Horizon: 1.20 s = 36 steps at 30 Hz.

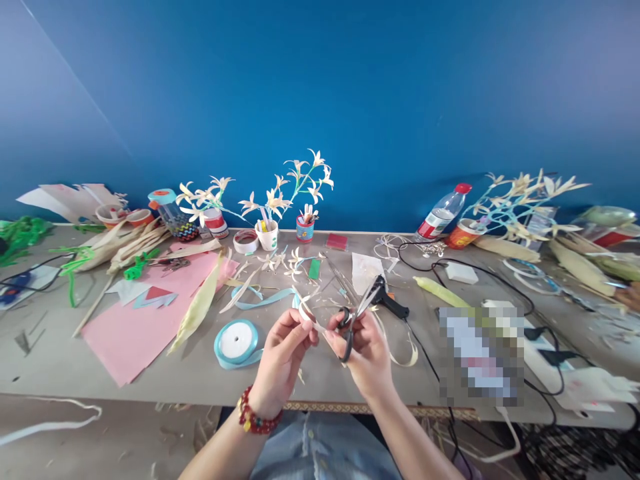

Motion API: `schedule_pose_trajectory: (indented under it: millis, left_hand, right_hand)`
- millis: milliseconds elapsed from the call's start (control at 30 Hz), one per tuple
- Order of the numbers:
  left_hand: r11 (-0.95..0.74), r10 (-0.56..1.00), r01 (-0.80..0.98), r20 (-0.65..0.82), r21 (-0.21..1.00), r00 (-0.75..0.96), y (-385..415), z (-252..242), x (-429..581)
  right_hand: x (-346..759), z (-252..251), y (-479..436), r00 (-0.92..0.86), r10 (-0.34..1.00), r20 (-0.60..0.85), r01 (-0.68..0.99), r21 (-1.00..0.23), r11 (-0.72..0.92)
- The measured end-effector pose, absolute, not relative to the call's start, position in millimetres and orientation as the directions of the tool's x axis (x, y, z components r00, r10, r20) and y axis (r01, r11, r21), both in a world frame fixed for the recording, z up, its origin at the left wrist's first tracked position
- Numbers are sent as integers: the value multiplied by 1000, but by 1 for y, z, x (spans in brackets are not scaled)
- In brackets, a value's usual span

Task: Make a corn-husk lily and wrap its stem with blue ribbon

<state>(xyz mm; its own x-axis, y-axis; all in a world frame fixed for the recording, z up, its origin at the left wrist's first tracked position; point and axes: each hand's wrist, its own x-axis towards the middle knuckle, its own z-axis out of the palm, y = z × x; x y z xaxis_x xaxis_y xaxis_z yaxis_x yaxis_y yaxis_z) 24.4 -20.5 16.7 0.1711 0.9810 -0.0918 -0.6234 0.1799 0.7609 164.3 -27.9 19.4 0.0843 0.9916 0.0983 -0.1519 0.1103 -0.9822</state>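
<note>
Between thumb and fingers my left hand (290,343) pinches a pale, narrow strip (306,312) that curls upward, perhaps corn husk. The strip's lower end reaches across to my right hand (367,353), whose thumb and fingertips seem to touch it. Black-handled scissors (349,337) hang on the right hand's fingers, blades pointing up and away to the right. A roll of light blue ribbon (237,341) lies left of my left hand, its loose end trailing toward the wrist. Beyond the scissors rests a black glue gun (391,300) with its cord.
Pink paper (133,340) and a corn husk (197,310) lie to the left. Husk flowers stand in a white cup (267,235) and an orange cup (463,233) along the wall. A plastic bottle (444,213), a power strip (545,363) and black cables occupy the right.
</note>
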Motion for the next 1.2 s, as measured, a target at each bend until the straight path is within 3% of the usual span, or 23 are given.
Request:
schedule_pose_trajectory:
  millis: [100,200,300,400,633,733,867,1033,1200]
  left_hand:
    - [68,997,-475,-39,877,72,-23,17,18]
    - [-288,948,-135,263,948,-177,-25,25,11]
    - [-475,879,129,477,870,23,-24,39,5]
    - [-522,846,157,485,838,223,-21,47,2]
    - [-445,876,259,355,858,328,-20,41,2]
    - [-360,907,199,292,912,303,-19,38,4]
    - [-206,961,-124,224,971,161,-20,34,13]
    - [-53,993,-413,92,909,76,-23,31,30]
    - [-23,999,-517,42,855,26,-27,32,41]
  right_hand:
    - [173,23,-25,-3,993,119,-50,-992,118]
    - [181,33,-22,-76,989,123,59,-990,128]
    - [186,44,-19,-116,984,136,171,-973,155]
    - [185,48,-19,-124,983,137,176,-972,158]
    - [184,37,-20,-131,986,104,40,-993,110]
    - [188,37,-20,-105,988,114,18,-993,116]
    - [188,30,-29,-114,988,106,-29,-994,103]
    - [176,7,-48,-242,966,88,-93,-993,67]
    - [168,0,-53,-240,968,73,-93,-994,52]
